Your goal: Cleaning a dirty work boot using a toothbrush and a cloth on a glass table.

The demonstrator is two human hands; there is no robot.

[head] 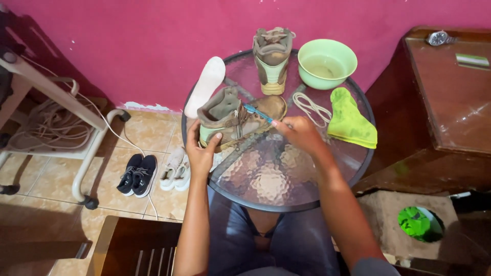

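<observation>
A brown boot [230, 115] lies on its side on the round glass table [276, 179]. My left hand [199, 151] grips the boot's heel end and steadies it. My right hand [299, 133] holds a blue toothbrush [257, 113] whose head rests on the boot near the toe. A second brown boot [272, 56] stands upright at the table's far edge. A white insole [205, 86] leans at the table's left rim.
A green bowl [327, 62] with water, a coiled white lace [311, 107] and a yellow-green cloth [350, 120] lie on the right of the table. Black shoes [137, 175] and white shoes [175, 168] sit on the tiled floor. A wooden cabinet [445, 102] stands right.
</observation>
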